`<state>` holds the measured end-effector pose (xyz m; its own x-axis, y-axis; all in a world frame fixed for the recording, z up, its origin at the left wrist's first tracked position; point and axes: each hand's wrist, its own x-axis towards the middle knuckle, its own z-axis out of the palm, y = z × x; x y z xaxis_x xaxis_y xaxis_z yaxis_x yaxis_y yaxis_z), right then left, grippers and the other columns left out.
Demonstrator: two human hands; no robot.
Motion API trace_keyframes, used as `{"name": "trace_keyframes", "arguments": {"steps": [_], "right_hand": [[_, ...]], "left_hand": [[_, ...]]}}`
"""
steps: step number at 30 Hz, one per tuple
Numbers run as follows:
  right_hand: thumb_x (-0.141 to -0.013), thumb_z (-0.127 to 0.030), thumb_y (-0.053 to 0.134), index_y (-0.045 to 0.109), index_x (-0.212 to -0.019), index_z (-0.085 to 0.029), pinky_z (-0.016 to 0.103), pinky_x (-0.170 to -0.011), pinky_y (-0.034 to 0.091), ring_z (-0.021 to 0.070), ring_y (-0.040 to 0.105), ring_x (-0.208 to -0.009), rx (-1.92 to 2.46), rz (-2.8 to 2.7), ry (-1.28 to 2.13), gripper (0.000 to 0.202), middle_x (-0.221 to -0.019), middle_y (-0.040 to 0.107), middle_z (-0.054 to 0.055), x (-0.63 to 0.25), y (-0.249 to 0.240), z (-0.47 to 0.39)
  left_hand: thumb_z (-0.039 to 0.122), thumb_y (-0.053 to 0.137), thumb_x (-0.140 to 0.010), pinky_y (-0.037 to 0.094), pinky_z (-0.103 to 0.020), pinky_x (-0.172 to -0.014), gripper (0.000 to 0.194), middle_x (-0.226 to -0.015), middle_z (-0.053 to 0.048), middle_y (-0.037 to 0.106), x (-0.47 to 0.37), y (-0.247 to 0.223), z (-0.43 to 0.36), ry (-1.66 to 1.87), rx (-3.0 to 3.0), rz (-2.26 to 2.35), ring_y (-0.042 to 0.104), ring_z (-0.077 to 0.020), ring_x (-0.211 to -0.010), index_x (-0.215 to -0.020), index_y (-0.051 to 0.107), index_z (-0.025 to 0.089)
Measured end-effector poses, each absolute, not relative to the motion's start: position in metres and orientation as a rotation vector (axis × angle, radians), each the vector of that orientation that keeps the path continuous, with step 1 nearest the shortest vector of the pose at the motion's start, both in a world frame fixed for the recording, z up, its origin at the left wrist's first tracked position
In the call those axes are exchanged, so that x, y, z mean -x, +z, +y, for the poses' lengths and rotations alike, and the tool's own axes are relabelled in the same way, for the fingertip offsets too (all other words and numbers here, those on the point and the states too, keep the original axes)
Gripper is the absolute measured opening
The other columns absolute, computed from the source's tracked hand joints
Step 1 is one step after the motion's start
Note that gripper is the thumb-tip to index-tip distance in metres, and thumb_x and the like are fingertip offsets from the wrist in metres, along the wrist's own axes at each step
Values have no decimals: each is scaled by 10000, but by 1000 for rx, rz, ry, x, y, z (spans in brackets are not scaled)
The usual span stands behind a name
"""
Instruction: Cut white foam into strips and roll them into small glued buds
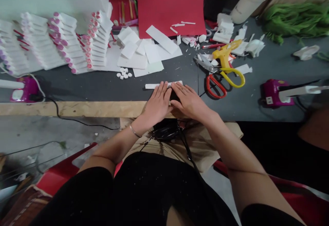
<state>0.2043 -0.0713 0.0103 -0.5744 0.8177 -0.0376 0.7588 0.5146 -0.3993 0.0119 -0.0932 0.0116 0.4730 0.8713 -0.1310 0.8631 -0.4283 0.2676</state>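
A narrow white strip [151, 86] lies flat on the dark tabletop near its front edge. My left hand [158, 102] rests with its fingertips on the strip, palm down and fingers stretched out. Beside it, my right hand [189, 100] also lies palm down, its fingertips over the strip's right part. The fingertips of both hands nearly meet, and they hide the middle of the strip. Small white pieces [124, 73] sit in a cluster to the left, with white paper sheets [130, 49] behind them.
Yellow-handled scissors [232, 73] and red-handled ones lie at the right. Purple glue-gun-like devices [275, 94] stand at both sides. Rows of white rolls [96, 40] fill the back left. Red sheet [171, 10], white bottle [246, 4] and green strands [295, 20] are at the back.
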Motion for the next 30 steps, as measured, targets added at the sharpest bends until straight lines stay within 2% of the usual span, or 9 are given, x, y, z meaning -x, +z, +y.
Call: {"name": "trace_keyframes", "arguments": {"steps": [4,7,10,13,15,18,24,27,30], "right_hand": [[-1100,-404,444,477,-1663,-83,597,-1337,371,329,439,-1639,1359,-2570,495,649,-1727,463,195,-204,7,-75],[-1084,-370,467,494,-1653,-105,607,-1313,389,335,459,-1626,1350,-2555,471,628,-1719,477,197,-204,6,-77],[-1072,-333,473,508,-1640,-120,633,-1280,402,350,477,-1613,1361,-2533,479,608,-1706,496,208,-203,6,-78],[-1069,-300,463,553,-1595,-111,628,-1248,415,359,503,-1593,1386,-2503,470,566,-1682,528,219,-201,9,-77],[-1071,-284,453,582,-1564,-127,609,-1223,428,354,529,-1572,1407,-2486,454,533,-1655,567,213,-199,10,-76],[-1073,-245,424,614,-1515,-147,566,-1173,453,340,589,-1512,1424,-2460,427,491,-1601,631,198,-199,10,-71],[-1011,-180,477,712,-1332,-195,516,-1023,485,354,704,-1241,1428,-2389,351,399,-1327,796,160,-202,7,-53],[-1011,-205,520,751,-1224,-211,506,-979,479,351,699,-1145,1415,-2432,300,314,-1268,809,135,-199,10,-45],[-1020,-224,547,774,-1163,-217,510,-977,473,352,677,-1134,1395,-2500,210,269,-1263,802,130,-193,12,-37]], "left_hand": [[544,398,-1113,315,-639,-1368,772,-1740,-338,372,36,7,-108,179,-2404,1670,313,-415,-1690,-1633,411,-27],[492,431,-1112,352,-684,-1327,629,-1674,-300,508,68,7,-114,299,-2382,1855,446,-433,-1622,-1562,527,64],[355,498,-1103,423,-602,-1290,401,-1642,-191,593,72,18,-108,463,-2456,1863,514,-362,-1581,-1441,643,197],[237,518,-1088,501,-507,-1186,321,-1487,-160,711,51,29,-89,441,-2621,1587,599,-319,-1466,-1349,703,204],[223,500,-1096,533,-457,-1069,298,-1341,-157,761,37,31,-73,312,-2696,1446,649,-316,-1346,-1275,734,180],[191,557,-1070,524,-400,-913,246,-1188,-170,765,31,24,-50,158,-2692,1395,668,-308,-1190,-1204,750,117],[119,512,-1062,465,-376,-724,257,-1093,-167,753,43,21,-33,41,-2778,1380,667,-295,-1083,-1092,766,111],[52,444,-1038,434,-387,-676,333,-1026,-165,756,42,28,-33,-40,-2904,1297,682,-302,-1037,-1088,767,115],[124,433,-1062,442,-391,-680,334,-1013,-170,754,43,30,-30,-3,-2905,1299,691,-311,-1043,-1104,764,126]]}}
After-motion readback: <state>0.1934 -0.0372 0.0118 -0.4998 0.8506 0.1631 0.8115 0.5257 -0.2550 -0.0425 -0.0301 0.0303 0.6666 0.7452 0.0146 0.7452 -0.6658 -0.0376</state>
